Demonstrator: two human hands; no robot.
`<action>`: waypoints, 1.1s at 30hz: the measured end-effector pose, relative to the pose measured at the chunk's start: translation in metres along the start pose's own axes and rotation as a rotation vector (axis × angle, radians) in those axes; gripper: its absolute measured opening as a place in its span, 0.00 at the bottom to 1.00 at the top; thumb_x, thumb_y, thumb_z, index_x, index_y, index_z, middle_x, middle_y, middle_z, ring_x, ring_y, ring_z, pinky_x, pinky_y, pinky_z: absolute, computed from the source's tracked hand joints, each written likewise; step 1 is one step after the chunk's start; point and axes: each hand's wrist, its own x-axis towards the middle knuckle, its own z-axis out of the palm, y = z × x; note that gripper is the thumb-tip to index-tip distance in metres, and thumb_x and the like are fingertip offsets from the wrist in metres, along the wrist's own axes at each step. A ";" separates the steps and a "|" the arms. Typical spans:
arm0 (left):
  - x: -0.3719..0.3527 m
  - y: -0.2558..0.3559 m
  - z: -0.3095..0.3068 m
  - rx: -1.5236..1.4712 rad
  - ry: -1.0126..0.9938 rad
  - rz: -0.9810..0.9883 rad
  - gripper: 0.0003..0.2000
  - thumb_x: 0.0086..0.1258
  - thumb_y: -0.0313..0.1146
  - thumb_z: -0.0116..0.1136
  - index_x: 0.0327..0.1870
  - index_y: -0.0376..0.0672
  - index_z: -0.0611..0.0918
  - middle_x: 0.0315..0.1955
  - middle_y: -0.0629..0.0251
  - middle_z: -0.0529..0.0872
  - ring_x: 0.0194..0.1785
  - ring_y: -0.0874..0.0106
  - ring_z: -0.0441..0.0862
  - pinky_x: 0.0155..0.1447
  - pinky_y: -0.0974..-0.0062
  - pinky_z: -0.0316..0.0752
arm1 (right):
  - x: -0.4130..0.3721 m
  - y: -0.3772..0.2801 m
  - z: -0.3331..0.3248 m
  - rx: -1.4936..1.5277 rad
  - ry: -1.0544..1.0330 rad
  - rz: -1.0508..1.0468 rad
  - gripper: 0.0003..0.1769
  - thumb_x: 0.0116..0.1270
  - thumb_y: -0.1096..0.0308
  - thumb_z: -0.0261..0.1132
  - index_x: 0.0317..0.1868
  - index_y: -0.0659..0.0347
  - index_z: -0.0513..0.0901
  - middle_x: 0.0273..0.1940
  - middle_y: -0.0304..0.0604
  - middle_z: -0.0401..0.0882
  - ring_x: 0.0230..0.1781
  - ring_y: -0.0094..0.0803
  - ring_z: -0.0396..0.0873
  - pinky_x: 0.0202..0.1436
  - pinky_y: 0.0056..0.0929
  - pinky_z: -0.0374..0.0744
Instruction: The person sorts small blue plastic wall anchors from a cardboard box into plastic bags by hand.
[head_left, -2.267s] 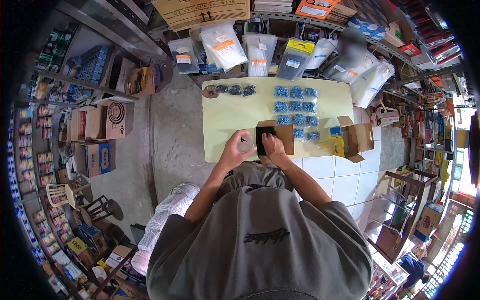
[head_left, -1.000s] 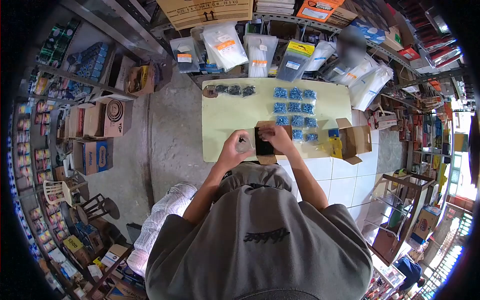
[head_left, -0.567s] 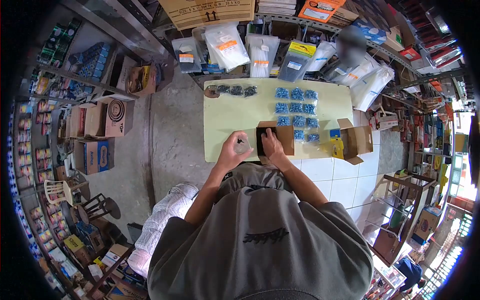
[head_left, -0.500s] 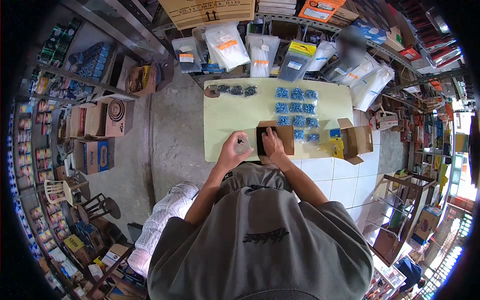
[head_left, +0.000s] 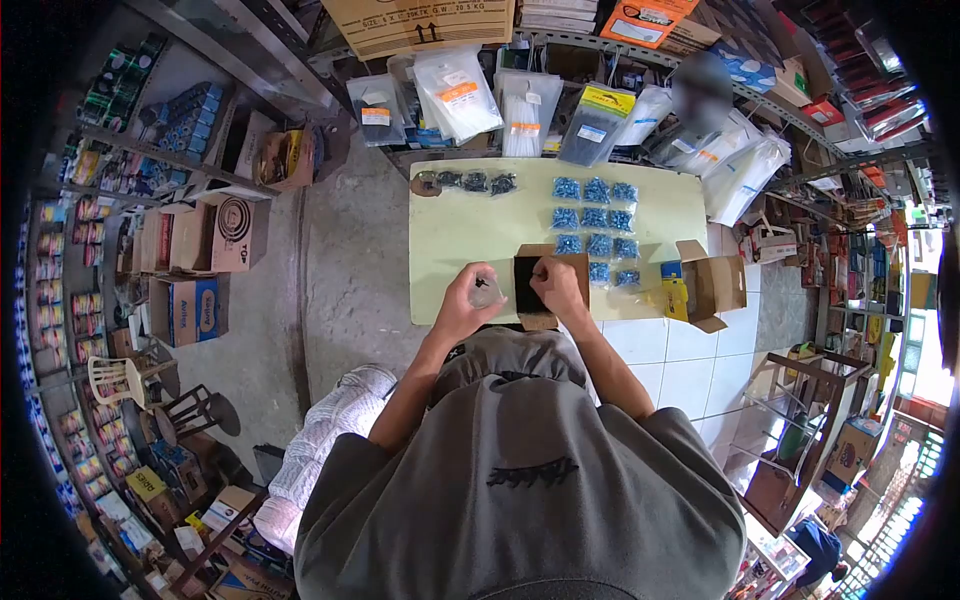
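My left hand (head_left: 468,302) is curled around a small clear plastic bag (head_left: 485,291), with a few tiny black pieces visible inside it. To its right, an open cardboard box (head_left: 570,268) holds a dark mass of small black pieces (head_left: 525,288). Over this box is my right hand (head_left: 556,284), its fingers drawn together in a pinch; whatever they hold is hidden. Several clear bags of blue pieces (head_left: 594,218) lie in rows farther back on the pale table (head_left: 450,230). Filled bags of black pieces (head_left: 475,181) line its far left edge.
Another open cardboard box (head_left: 715,285) stands at the table's right end, beside a yellow and blue packet (head_left: 674,290). Packs of cable ties (head_left: 528,115) hang from the shelf behind. Wrapped white rolls (head_left: 330,440) lie on the floor to my left.
My right hand has lifted slightly and shifted right within the box, its fingers now curled together. My left hand and its bag stay nearly in place.
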 end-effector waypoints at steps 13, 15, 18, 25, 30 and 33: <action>0.016 0.012 0.022 0.003 -0.093 0.125 0.25 0.56 0.28 0.74 0.54 0.41 0.75 0.44 0.61 0.82 0.49 0.67 0.81 0.55 0.70 0.76 | -0.029 -0.100 -0.095 0.834 -0.020 0.166 0.12 0.67 0.77 0.67 0.50 0.69 0.85 0.42 0.42 0.86 0.43 0.23 0.84 0.50 0.22 0.83; 0.019 0.017 0.022 0.052 -0.097 0.151 0.25 0.56 0.28 0.74 0.53 0.41 0.74 0.44 0.61 0.82 0.49 0.66 0.82 0.55 0.69 0.76 | -0.029 -0.101 -0.090 0.766 -0.021 0.114 0.12 0.68 0.78 0.66 0.51 0.69 0.84 0.44 0.42 0.86 0.44 0.24 0.84 0.50 0.22 0.82; 0.022 0.024 0.021 0.096 -0.095 0.191 0.24 0.56 0.28 0.73 0.53 0.41 0.74 0.45 0.60 0.82 0.49 0.64 0.82 0.54 0.68 0.77 | -0.029 -0.108 -0.088 0.738 -0.036 0.078 0.14 0.68 0.79 0.66 0.54 0.69 0.83 0.45 0.42 0.86 0.45 0.24 0.83 0.52 0.22 0.82; 0.022 0.026 0.020 0.062 -0.098 0.161 0.23 0.57 0.29 0.73 0.52 0.42 0.74 0.44 0.61 0.83 0.47 0.65 0.83 0.52 0.69 0.77 | -0.030 -0.117 -0.087 0.798 -0.021 0.086 0.19 0.67 0.77 0.68 0.58 0.68 0.80 0.45 0.47 0.87 0.46 0.28 0.86 0.51 0.26 0.84; 0.021 0.025 0.018 0.081 -0.090 0.130 0.24 0.58 0.29 0.73 0.53 0.42 0.74 0.43 0.61 0.83 0.47 0.66 0.83 0.51 0.69 0.78 | -0.028 -0.126 -0.091 0.708 -0.026 0.035 0.17 0.69 0.78 0.65 0.58 0.69 0.79 0.46 0.45 0.86 0.48 0.26 0.84 0.51 0.25 0.83; 0.022 0.018 0.016 0.098 -0.080 0.162 0.24 0.57 0.29 0.73 0.54 0.42 0.74 0.44 0.61 0.82 0.47 0.67 0.83 0.51 0.69 0.77 | -0.024 -0.118 -0.089 0.734 -0.015 0.023 0.15 0.71 0.79 0.62 0.57 0.70 0.78 0.45 0.44 0.86 0.47 0.26 0.84 0.50 0.25 0.83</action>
